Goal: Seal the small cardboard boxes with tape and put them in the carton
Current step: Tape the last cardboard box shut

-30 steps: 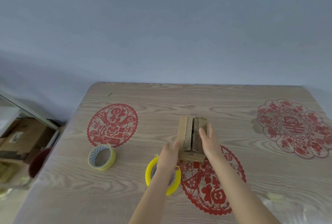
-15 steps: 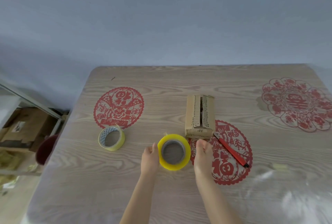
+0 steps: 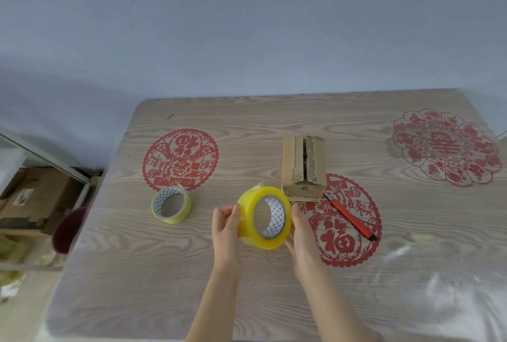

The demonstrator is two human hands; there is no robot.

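Step in hand, as I judge it: readying tape, sealing not yet begun.

- Yellow tape roll [image 3: 264,218] is held up over the surface [image 3: 164,273], tilted so the core faces me.
- Left fingers [image 3: 233,211] curl round the left rim, thumb on the front. Right fingers [image 3: 296,211] clasp the right rim, tips hidden behind the roll. Neither set pinches a loose end that I can see.
- A small tab stands at the roll's top edge. It may be the free end.
- Small cardboard box [image 3: 303,167] sits just beyond the roll. Its top flaps are folded in with a gap between them, and no tape shows on the seam.
- Red cutter [image 3: 349,217] lies just right of the box.
- Second tape roll [image 3: 171,204] lies flat to the left.
- Cardboard cartons [image 3: 35,196] sit low, off the left edge. I cannot tell if either is the target.

Next move calls for finding the end, peeling a length and laying it along the gap. The box looks light and may slide.
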